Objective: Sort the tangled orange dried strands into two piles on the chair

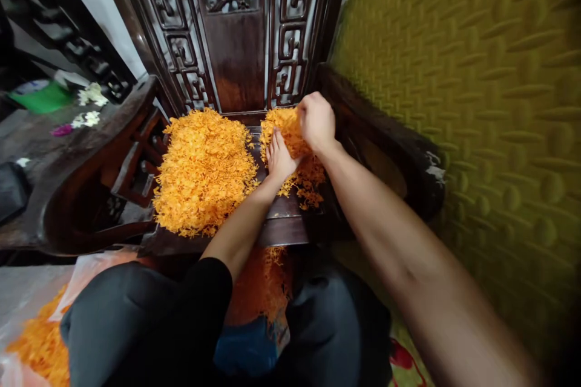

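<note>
Two heaps of small orange flowers lie on a dark wooden chair seat (288, 233). The large heap (204, 175) covers the left of the seat. The smaller heap (281, 118) is on the right, with loose flowers scattered toward the front. My left hand (280, 157) rests against the left side of the smaller heap, its fingers stretched out and the thumb spread. Over the right part of that heap, my right hand (318, 121) is closed with the fingers curled under. What it may hold is hidden.
Behind the seat rises a carved wooden backrest (238, 60), with curved armrests either side. A yellow textured surface (476, 72) fills the right. White blossoms (88, 118) and a green item (40, 97) lie at left. A plastic bag (31, 338) holds more orange flowers below.
</note>
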A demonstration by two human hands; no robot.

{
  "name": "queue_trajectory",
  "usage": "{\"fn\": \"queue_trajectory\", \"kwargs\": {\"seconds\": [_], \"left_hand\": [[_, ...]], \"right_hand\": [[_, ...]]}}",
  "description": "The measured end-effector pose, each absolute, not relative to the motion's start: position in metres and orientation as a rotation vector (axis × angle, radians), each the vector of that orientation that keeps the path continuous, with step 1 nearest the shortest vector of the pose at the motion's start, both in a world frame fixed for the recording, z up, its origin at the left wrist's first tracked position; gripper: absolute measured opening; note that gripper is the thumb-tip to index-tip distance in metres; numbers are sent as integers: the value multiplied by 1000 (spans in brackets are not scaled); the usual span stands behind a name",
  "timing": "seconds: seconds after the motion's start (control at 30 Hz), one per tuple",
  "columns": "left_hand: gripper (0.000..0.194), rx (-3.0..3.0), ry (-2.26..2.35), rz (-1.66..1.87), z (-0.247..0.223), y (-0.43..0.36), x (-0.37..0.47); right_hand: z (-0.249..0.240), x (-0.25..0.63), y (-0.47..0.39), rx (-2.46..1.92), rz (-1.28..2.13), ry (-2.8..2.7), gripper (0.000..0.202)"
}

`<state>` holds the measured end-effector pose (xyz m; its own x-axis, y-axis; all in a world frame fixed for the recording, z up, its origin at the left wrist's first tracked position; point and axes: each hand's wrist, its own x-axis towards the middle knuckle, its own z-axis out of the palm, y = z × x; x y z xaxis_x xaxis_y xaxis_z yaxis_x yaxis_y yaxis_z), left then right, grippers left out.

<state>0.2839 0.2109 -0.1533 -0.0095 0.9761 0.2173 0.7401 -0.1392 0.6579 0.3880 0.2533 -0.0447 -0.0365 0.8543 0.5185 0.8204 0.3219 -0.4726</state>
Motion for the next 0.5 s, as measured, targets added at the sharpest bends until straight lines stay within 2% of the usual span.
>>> {"fn": "queue_trajectory", "kwargs": {"seconds": [0.1, 0.23, 0.37, 0.5], "left_hand": [[112, 1876, 1738, 834, -163, 218, 284], [107, 1835, 1731, 749, -170, 229, 279], [107, 1802, 1730, 623, -162, 238, 277], [112, 1722, 1739, 565, -150, 240, 278]], "right_hand": [[-13, 395, 261, -1380, 34, -1431, 19], [61, 407, 267, -1234, -84, -1004, 19], [131, 407, 250, -856, -123, -995, 18], [160, 397, 221, -648, -169, -983, 20]]}}
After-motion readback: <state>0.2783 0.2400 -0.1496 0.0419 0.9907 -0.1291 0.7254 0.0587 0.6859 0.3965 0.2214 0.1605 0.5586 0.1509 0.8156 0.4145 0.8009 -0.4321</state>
